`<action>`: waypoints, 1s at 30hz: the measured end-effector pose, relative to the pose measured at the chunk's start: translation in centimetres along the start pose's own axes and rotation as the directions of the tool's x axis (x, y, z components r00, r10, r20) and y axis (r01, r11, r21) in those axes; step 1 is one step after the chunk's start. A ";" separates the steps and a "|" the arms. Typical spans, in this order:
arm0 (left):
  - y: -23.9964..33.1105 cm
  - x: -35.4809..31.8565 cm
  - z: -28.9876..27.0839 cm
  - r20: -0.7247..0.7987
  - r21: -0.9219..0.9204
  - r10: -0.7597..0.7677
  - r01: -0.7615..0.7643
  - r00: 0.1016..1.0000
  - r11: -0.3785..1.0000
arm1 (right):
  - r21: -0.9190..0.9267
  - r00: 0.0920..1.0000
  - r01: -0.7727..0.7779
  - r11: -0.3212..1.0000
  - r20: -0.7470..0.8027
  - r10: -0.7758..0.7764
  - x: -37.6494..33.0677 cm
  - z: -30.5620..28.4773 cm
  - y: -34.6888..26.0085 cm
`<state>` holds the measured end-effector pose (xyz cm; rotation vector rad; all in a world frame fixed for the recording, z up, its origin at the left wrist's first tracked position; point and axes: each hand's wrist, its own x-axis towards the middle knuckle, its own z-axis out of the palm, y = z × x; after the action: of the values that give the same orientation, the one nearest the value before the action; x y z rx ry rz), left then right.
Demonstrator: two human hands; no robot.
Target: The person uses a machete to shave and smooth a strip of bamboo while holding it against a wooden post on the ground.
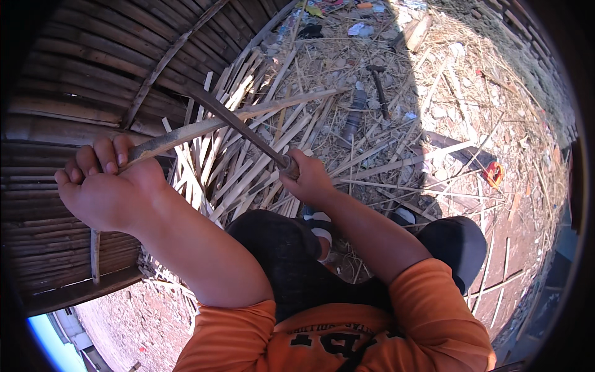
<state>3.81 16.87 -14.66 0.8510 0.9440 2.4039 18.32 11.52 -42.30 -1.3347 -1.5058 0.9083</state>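
Note:
My left hand (114, 186) is wrapped round the near end of a split bamboo strip (173, 137), which points away to the right over the ground. In my right hand (307, 177) is the handle of a long, dark-bladed machete (257, 139). Its blade slants up and to the left, crossing over the strip about midway. From this angle I cannot tell whether the blade touches the strip. A heap of pale bamboo strips (232, 180) lies on the ground beyond my knees.
At the left rises a bamboo slat wall (74, 111). A hammer (379, 93), a plastic bottle (354, 115) and a handsaw with an orange handle (494, 175) lie among straw and scraps. A wood block (418, 32) sits farther off.

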 end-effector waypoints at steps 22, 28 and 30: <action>-0.2 3.0 -2.4 0.840 -0.298 0.014 0.440 0.542 0.847 | 0.106 0.988 -0.152 0.983 -0.023 0.156 1.3 -2.9 -0.3; -0.3 3.1 -3.0 0.899 -0.261 0.013 0.512 0.437 0.818 | -0.011 0.993 -0.061 0.998 0.098 0.062 3.8 -6.6 -1.6; -0.7 3.7 -3.3 0.902 -0.274 0.020 0.535 0.431 0.799 | -0.027 0.995 -0.056 0.998 0.077 0.057 3.4 -6.0 -2.3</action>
<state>-1.02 17.90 -15.65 1.3479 -0.0511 1.4017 23.21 14.30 -37.74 -1.3799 -1.5495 0.9902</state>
